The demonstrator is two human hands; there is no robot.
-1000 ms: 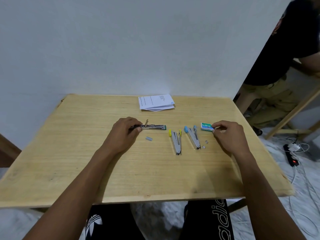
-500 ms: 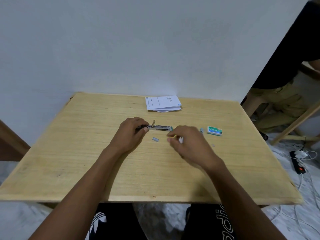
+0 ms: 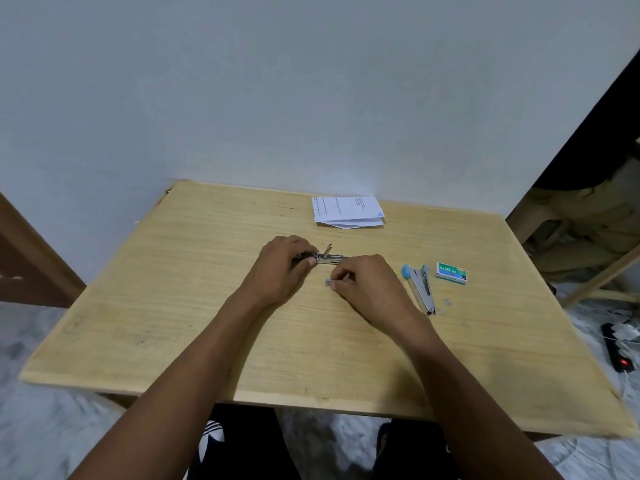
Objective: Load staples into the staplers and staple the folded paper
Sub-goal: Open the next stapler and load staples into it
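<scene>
1. Curled fingers of the left hand grip the back end of the opened stapler and hold it down at the middle of the tabletop. A small metal part of it sticks up beside the knuckles.
2. Thumb and fingertips of the right hand pinch a short strip of staples. The strip is just on the near side of that stapler and not in it. I cannot tell whether it is lifted or resting on the wood.
3. So I would say loading of stapler 1 is under way but not done. The strip has yet to go into the channel, and the stapler has yet to be closed.
4. Toward the right edge lies a blue stapler, flat and alone, with nobody touching it. Whether it holds staples I cannot see from here.
5. Just beyond it sits the green staple box, and a few loose bits of staple lie near the blue stapler's tip.
6. At the far edge, a little right of the middle, the folded paper lies well apart from both hands. No stapler is near it, so the stapling looks wholly undone.
7. My guess is that most of the job remains: finish this load, see to the other stapler, then fetch the paper.
</scene>
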